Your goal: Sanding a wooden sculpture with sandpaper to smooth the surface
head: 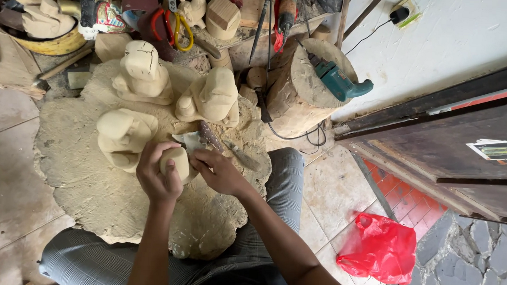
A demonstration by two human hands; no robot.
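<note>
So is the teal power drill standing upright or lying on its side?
Lying on its side. The teal power drill rests flat across the top of the wooden stump, handle pointing right, its cord trailing down toward the floor.

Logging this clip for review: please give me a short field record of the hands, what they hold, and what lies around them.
setting: wood-carving corner, person seated on the floor
left hand: gripping a small wooden block
right hand: pressed to the block, fingers on a sheet of sandpaper
nearby: three rough wooden figures on a sawdust-covered mat
tool: knife lying on the mat beside the right hand
behind: stump with a teal drill on top
floor: red plastic bag
</note>
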